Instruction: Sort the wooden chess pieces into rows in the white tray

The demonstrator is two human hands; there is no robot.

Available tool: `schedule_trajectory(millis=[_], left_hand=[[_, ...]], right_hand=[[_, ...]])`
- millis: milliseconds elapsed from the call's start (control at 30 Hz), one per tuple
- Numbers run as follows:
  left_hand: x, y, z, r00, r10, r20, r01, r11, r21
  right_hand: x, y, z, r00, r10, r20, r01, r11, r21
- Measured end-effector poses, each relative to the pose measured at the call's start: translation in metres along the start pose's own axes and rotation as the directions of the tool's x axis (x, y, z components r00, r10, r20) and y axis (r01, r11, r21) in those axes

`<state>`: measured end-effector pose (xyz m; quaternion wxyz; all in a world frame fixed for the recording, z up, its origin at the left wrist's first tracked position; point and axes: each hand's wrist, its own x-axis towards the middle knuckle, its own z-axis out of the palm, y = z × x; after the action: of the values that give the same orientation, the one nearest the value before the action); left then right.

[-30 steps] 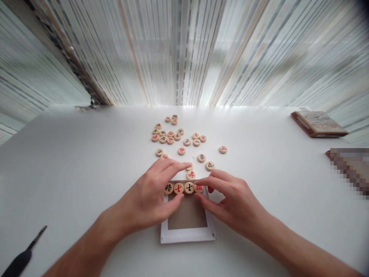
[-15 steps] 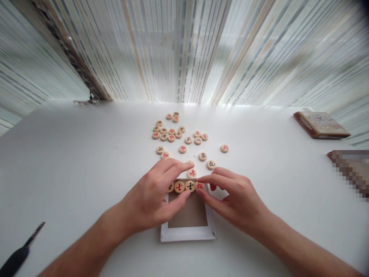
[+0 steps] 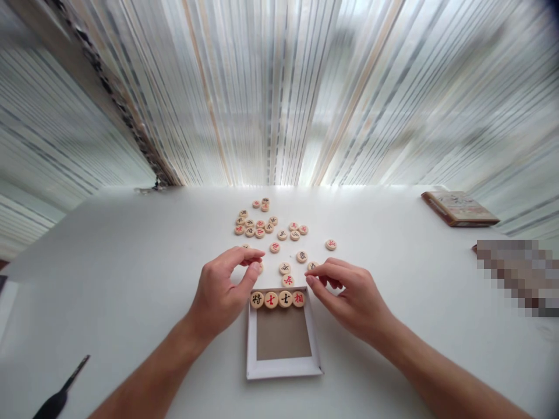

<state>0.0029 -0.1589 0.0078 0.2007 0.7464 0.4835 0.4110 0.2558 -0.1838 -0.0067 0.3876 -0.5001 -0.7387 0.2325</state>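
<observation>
A white-rimmed box [image 3: 286, 368] lies on the table, with a row of several round wooden pieces along its far edge; the rightmost is a red-marked piece [image 3: 299, 299]. My left hand [image 3: 229, 285] is above the box's far left corner, thumb and forefinger apart, next to a piece partly hidden behind the thumb. My right hand [image 3: 349, 294] hovers by the far right corner, near a black-marked piece [image 3: 312, 266]; its thumb and forefinger have a small gap with nothing between. Just beyond the box sits another red-marked piece [image 3: 287, 280].
Several loose pieces [image 3: 260, 224] are scattered over the white table [image 3: 166, 262] beyond the hands. A flat brown box [image 3: 460, 208] is at the back right, a blurred-out object at the right. A dark pointed tool [image 3: 55, 401] lies bottom left. Striped curtains [image 3: 271, 93] hang behind.
Both hands have moved off the row in the box, my left hand to the left, my right hand slightly outward. The row is now fully visible. The camera view has shifted upward.
</observation>
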Motion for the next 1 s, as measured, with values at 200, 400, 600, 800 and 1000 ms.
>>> schedule_trajectory(millis=[200,400,600,800,1000], left_hand=[[0.02,0.003,-0.008,0.998,-0.057,-0.025,0.057,0.998,0.005],[0.042,0.001,-0.021,0.995,-0.101,-0.024,0.101,0.995,-0.003],[0.073,-0.046,-0.018,0.97,-0.199,-0.136,0.197,0.98,-0.032],[0.091,-0.08,-0.009,0.955,-0.181,-0.237,0.19,0.982,0.016],[0.079,-0.09,-0.005,0.96,-0.116,-0.253,0.149,0.982,0.115]], right_hand=[[0.013,0.014,-0.008,0.984,0.167,-0.062,-0.163,0.984,0.066],[0.021,0.023,-0.017,0.972,0.22,-0.079,-0.21,0.971,0.116],[0.029,0.014,-0.026,0.965,0.258,-0.033,-0.252,0.959,0.128],[0.061,-0.005,-0.032,0.974,0.221,0.058,-0.225,0.971,0.076],[0.117,-0.008,-0.013,0.974,0.208,0.085,-0.209,0.978,0.002]])
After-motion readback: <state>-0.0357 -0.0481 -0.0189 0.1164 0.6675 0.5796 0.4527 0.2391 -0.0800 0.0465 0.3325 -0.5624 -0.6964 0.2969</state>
